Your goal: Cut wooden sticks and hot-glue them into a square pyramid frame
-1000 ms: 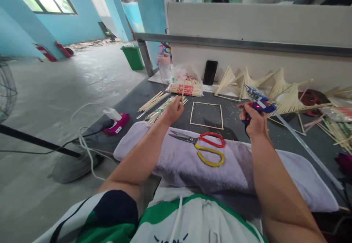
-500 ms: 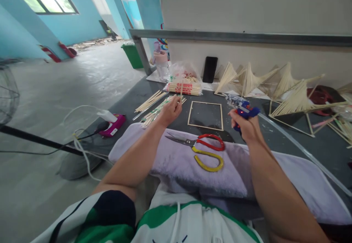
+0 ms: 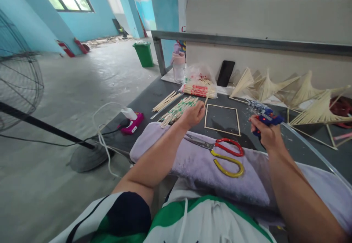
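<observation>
While the left grip (image 3: pixel 194 115) is closed on a stick (image 3: pixel 207 99) tilted upward, just left of the square frame (image 3: pixel 222 131) lying flat on the desk (image 3: pixel 145 101), the right grip (image 3: pixel 268 134) is wrapped around the glue gun (image 3: pixel 271 118), right of the frame, nozzle pointing left. Open scissors (image 3: pixel 212 146) rest on the near towel (image 3: pixel 200 169); a phone (image 3: pixel 226 73) leans at the far side.
</observation>
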{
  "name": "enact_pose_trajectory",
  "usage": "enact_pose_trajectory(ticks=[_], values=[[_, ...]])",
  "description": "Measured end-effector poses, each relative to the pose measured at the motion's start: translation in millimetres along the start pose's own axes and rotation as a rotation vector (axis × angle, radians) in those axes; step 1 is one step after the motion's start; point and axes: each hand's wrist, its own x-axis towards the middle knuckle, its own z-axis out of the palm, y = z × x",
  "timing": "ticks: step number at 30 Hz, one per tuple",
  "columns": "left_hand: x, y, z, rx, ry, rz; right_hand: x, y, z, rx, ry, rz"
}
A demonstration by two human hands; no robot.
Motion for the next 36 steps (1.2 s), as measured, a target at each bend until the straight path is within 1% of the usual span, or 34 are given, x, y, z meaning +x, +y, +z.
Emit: enact_pose_trajectory(ticks=[2,4,6,8,12,14,16,19,22,24,28,32,36], values=[[-1.4,1.8,-0.3,-0.021,-0.01,0.004,-1.2,-0.3,-0.4,0.015,0.006,-0.005],[-2.2,3.8,1.0,-0.09,-0.021,-0.013,0.2,-0.5,-0.9,0.036,0.023,-0.016],[-2.2,5.9,2.9,-0.215,-0.025,-0.066,4.2,-2.0,-1.0,0.049,0.039,-0.026],[-1.8,8.3,4.1,-0.38,-0.042,-0.154,9.6,-6.3,-0.2,0.057,0.049,-0.034],[-1.0,13.4,1.0,-0.721,-0.153,-0.34,17.8,-23.4,8.3,0.105,0.066,-0.064],[-1.4,14.8,-2.9,-0.843,-0.2,-0.377,18.4,-30.9,15.8,0.14,0.068,-0.061],[-2.2,14.7,-7.0,-0.916,-0.235,-0.396,17.2,-33.4,22.7,0.164,0.073,-0.055],[-3.1,12.5,-12.2,-0.956,-0.254,-0.427,15.2,-26.7,27.1,0.145,0.066,-0.047],[-3.4,11.1,-15.6,-0.959,-0.244,-0.453,15.2,-16.5,23.1,0.108,0.039,-0.032],[-3.6,11.7,-16.7,-0.956,-0.265,-0.461,15.0,-13.5,18.9,0.099,0.03,-0.037],[-4.9,15.3,-16.5,-0.962,-0.355,-0.438,11.0,-18.4,17.8,0.088,0.031,-0.04],[-6.8,18.0,-16.1,-0.97,-0.443,-0.406,2.6,-28.0,26.6,0.074,-0.023,-0.029],[-8.3,18.8,-17.4,-0.984,-0.48,-0.384,-5.0,-34.2,34.9,0.056,-0.062,-0.041]])
